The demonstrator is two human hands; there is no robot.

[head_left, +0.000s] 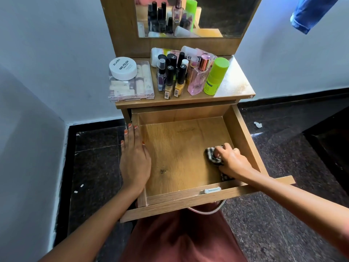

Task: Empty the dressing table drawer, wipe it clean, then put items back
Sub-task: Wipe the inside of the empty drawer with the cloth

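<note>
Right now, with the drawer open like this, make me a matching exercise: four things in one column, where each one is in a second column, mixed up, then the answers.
Column one:
1. striped cloth
2. white tub
3. green bottle
4. left hand

Column two:
A. resting flat on the left wall of the drawer
B. sitting on top of the clear box
C. gripped by the right hand inside the drawer, near its right wall
D. standing on the tabletop, the rightmost thing there

Pairs: 1-C, 2-B, 3-D, 4-A
</note>
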